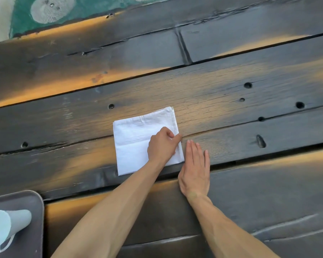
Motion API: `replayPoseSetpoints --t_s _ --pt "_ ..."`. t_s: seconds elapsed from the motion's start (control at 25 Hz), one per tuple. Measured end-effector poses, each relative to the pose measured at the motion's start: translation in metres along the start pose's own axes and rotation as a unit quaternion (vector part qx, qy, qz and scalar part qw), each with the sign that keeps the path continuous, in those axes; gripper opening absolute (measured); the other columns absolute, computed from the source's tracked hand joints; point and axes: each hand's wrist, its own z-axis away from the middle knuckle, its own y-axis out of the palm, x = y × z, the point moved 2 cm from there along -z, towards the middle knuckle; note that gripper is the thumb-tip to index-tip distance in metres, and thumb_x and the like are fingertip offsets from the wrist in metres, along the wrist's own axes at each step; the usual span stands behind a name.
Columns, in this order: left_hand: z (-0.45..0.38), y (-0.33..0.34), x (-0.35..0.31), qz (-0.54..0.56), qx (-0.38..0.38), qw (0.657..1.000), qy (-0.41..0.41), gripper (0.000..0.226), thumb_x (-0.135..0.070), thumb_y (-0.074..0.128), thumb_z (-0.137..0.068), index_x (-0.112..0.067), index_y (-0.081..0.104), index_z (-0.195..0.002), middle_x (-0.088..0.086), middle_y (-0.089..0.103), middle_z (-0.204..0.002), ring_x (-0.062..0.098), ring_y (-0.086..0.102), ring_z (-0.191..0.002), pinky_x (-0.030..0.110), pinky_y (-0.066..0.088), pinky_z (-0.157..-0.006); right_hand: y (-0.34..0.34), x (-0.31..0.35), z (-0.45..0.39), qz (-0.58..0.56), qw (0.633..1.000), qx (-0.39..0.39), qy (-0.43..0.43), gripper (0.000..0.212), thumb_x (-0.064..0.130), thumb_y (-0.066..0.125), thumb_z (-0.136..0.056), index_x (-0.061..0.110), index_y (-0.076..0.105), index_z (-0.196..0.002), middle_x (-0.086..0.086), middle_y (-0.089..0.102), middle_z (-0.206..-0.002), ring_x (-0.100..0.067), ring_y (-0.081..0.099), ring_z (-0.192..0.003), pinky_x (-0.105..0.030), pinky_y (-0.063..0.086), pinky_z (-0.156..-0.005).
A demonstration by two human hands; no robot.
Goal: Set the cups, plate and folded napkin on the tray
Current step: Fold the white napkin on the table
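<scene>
The left hand (161,144) pinches the right hem of the white folded napkin (138,138); the right hand (195,168) lies flat and empty on the plank table (250,112), just beside the napkin at 3 o'clock. At 8 o'clock, the tray (36,220) already holds 1 pale mug (6,226); napkin, plate and other cups remain, seemingly.

Soft, even daylight with warm glare streaks on dark wood

The dark plank wooden table (231,101) shines in orange bands of glare slanting across the boards above and below the white folded cloth napkin (136,144), which is bright and nearly washed out, its creases faint. Shadows are weak and diffuse. Focus is fair around the napkin; farther from it, toward the frame's corners, the planks bow with wide-angle distortion and detail smears.
</scene>
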Motion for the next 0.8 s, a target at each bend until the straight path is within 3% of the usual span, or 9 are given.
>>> replayPoseSetpoints --t_s 0.08,0.28,0.36,0.44,0.56,0.68,0.8 --pt "0.003 -0.002 0.003 0.020 0.020 0.999 0.018 0.028 -0.055 0.056 -0.084 -0.027 0.055 -0.079 -0.007 0.068 -0.063 0.015 0.067 -0.061 0.039 0.056 -0.071 0.000 0.000 0.001 0.008 1.000 0.013 -0.003 0.070 0.004 0.049 -0.084 0.008 0.032 -0.152 -0.004 0.036 -0.157 -0.023 0.030 -0.146 -0.046 0.016 -0.122" --pt "0.011 -0.030 0.032 0.090 0.020 0.994 0.053 0.009 -0.036 0.055 -0.089 -0.031 0.062 -0.091 -0.011 0.065 -0.084 0.012 0.065 -0.076 0.042 0.056 -0.079 -0.004 0.002 0.001 0.015 0.999 0.021 -0.018 0.066 0.021 0.024 -0.086 0.010 0.035 -0.150 -0.003 0.036 -0.156 -0.022 0.028 -0.147 -0.045 0.011 -0.123" --pt "0.018 -0.052 0.052 0.036 -0.034 0.994 0.099 0.010 -0.033 0.055 -0.090 -0.033 0.063 -0.096 -0.016 0.065 -0.094 0.005 0.059 -0.088 0.038 0.054 -0.080 -0.010 0.001 0.001 -0.024 1.000 0.007 -0.003 0.066 0.018 0.031 -0.084 0.008 0.039 -0.148 -0.005 0.039 -0.154 -0.024 0.030 -0.145 -0.047 0.013 -0.123" --pt "0.023 -0.074 0.073 -0.054 -0.129 0.970 0.197 0.017 -0.024 0.058 -0.090 -0.026 0.066 -0.105 -0.012 0.064 -0.108 0.010 0.056 -0.101 0.036 0.051 -0.083 -0.019 0.010 -0.005 -0.069 0.997 -0.035 0.018 0.063 0.013 0.037 -0.081 0.003 0.046 -0.142 -0.011 0.046 -0.149 -0.030 0.037 -0.141 -0.053 0.023 -0.119" --pt "0.017 -0.086 0.091 -0.153 -0.213 0.917 0.300 0.033 -0.013 0.064 -0.088 -0.011 0.065 -0.120 0.007 0.061 -0.128 0.028 0.054 -0.121 0.038 0.043 -0.097 -0.027 0.051 -0.028 -0.008 0.991 -0.048 -0.123 0.061 0.015 0.030 -0.081 0.007 0.051 -0.138 -0.009 0.048 -0.147 -0.034 0.036 -0.141 -0.056 0.024 -0.117" --pt "0.000 -0.075 0.089 -0.209 -0.154 0.926 0.275 0.046 -0.017 0.051 -0.096 -0.005 0.049 -0.140 0.012 0.047 -0.148 0.031 0.035 -0.143 0.045 0.030 -0.115 -0.011 0.096 -0.061 0.025 0.969 0.045 -0.241 0.057 0.017 0.032 -0.091 0.011 0.042 -0.147 -0.004 0.039 -0.155 -0.030 0.021 -0.149 -0.049 0.014 -0.121" --pt "-0.017 -0.058 0.096 -0.291 -0.092 0.926 0.224 0.055 -0.023 0.023 -0.102 -0.009 0.015 -0.155 0.005 0.013 -0.164 0.021 0.004 -0.151 0.040 0.004 -0.122 0.018 0.100 -0.078 0.081 0.959 0.093 -0.256 0.054 0.029 0.031 -0.103 0.017 0.022 -0.155 0.002 0.022 -0.162 -0.024 0.007 -0.152 -0.043 0.001 -0.122"
